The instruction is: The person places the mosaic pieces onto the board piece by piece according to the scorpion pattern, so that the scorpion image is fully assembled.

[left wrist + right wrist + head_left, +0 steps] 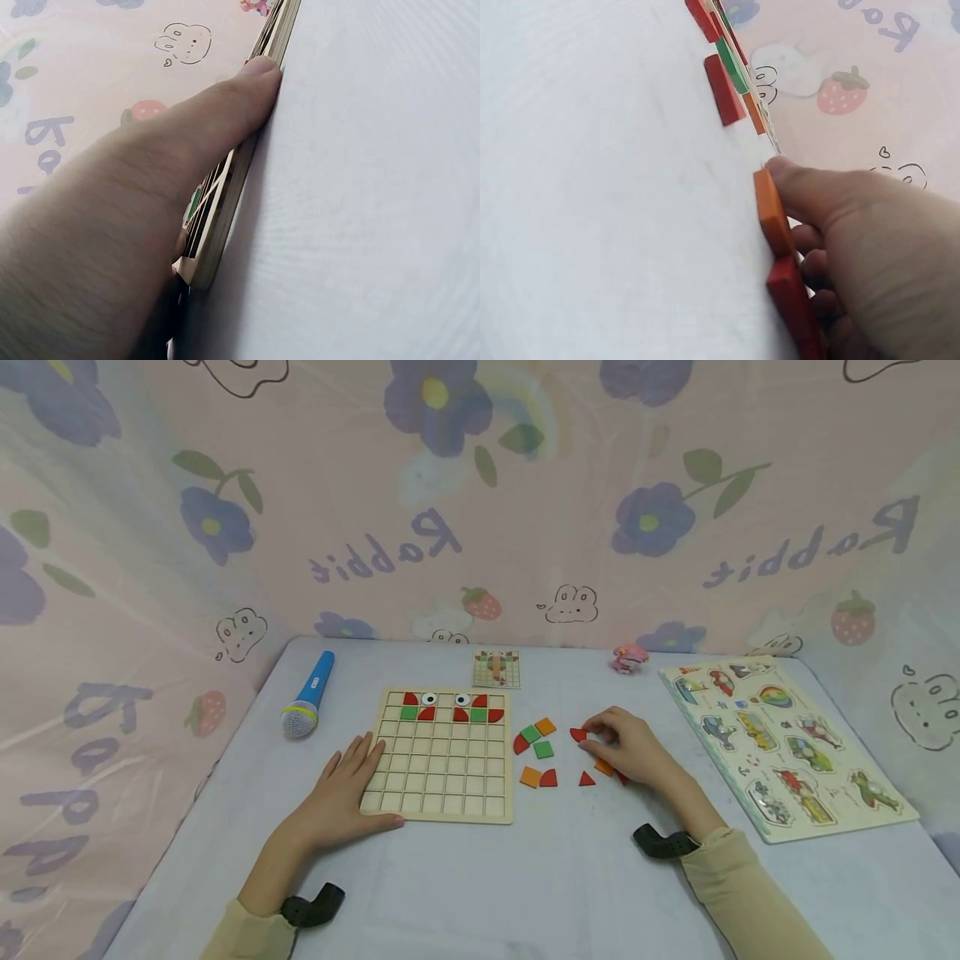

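Note:
My left hand (335, 793) lies with fingers spread over the left edge of a wooden grid board (446, 814). Its thumb (259, 82) rests along the board's near edge. Red and green pieces and two eye pieces (462, 700) fill squares in the board's top two rows. To the right of the board, my right hand (626, 745) pinches a red quarter-circle piece (577, 735) between thumb and forefinger. Under that hand lie an orange square (603, 767) and a red piece (791, 296), partly hidden. A red triangle (587, 779) sits just nearer.
Between board and right hand are loose green squares (543, 749), orange squares (531, 777) and red quarter-circles (549, 778). A pattern card (497, 669) lies behind the board. Around them are a blue toy microphone (309, 697), a pink figurine (628, 658) and a picture puzzle board (787, 743).

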`<state>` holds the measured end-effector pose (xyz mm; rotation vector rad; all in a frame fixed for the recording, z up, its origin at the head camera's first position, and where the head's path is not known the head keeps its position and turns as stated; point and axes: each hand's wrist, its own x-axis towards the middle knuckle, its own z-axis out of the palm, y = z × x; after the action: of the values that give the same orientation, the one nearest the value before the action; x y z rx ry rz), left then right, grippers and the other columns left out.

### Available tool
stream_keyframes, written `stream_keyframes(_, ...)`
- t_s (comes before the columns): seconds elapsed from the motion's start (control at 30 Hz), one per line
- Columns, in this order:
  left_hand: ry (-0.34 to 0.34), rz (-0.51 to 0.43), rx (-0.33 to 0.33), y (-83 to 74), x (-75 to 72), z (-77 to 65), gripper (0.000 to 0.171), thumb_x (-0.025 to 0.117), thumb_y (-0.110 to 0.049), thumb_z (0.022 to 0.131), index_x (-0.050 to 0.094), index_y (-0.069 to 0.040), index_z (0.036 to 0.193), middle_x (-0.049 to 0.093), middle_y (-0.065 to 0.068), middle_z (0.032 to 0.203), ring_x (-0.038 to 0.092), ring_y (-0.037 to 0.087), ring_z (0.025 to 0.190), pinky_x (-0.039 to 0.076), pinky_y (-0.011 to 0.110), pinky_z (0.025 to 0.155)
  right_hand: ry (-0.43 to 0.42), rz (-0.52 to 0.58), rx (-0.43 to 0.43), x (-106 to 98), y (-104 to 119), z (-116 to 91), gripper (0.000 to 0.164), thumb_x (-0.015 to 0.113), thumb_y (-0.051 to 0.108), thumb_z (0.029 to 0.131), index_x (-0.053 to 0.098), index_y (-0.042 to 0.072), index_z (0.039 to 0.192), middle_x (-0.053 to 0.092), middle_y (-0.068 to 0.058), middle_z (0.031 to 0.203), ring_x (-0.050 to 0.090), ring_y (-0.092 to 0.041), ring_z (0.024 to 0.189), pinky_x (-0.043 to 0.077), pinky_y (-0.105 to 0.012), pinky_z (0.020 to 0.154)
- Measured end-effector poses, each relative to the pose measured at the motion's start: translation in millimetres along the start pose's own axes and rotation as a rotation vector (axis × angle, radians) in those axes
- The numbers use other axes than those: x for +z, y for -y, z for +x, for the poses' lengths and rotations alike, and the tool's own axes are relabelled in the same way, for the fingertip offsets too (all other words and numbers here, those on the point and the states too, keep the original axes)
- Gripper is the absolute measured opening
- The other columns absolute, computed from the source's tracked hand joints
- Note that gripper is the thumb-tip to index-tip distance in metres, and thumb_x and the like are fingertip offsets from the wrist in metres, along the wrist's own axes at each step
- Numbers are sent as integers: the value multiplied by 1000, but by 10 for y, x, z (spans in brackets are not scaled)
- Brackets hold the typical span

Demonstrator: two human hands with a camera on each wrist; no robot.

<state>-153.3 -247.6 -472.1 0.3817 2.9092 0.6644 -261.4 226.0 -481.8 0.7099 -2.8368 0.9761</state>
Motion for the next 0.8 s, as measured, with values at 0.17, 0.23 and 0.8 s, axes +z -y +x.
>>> stream_keyframes(0.17, 1, 5, -4, 17, 9, -2, 125, 79, -72, 80, 23, -3, 168, 14, 23, 176, 8, 41, 164, 6, 63, 130, 24, 3, 20, -6, 29, 26, 22, 82, 21, 95, 76, 9, 113, 67, -2, 103, 57, -16, 87, 51, -30, 76)
stream_keyframes(0.23, 2, 7, -4, 23, 9, -4, 126, 79, -72, 80, 23, -3, 168, 14, 23, 176, 8, 41, 164, 6, 64, 130, 29, 5, 17, -14, 51, 39, 22, 83, 22, 95, 76, 10, 112, 66, -1, 101, 56, -15, 86, 50, -28, 74)
stream_keyframes(0.8, 14, -7, -1, 51, 16, 19, 127, 77, -76, 80, 20, -5, 170, 9, 20, 177, 5, 39, 165, 5, 63, 130, 58, 70, -53, 233, 920, 716, 27, 83, 27, 94, 78, 6, 110, 68, -6, 99, 54, -22, 85, 44, -30, 70)
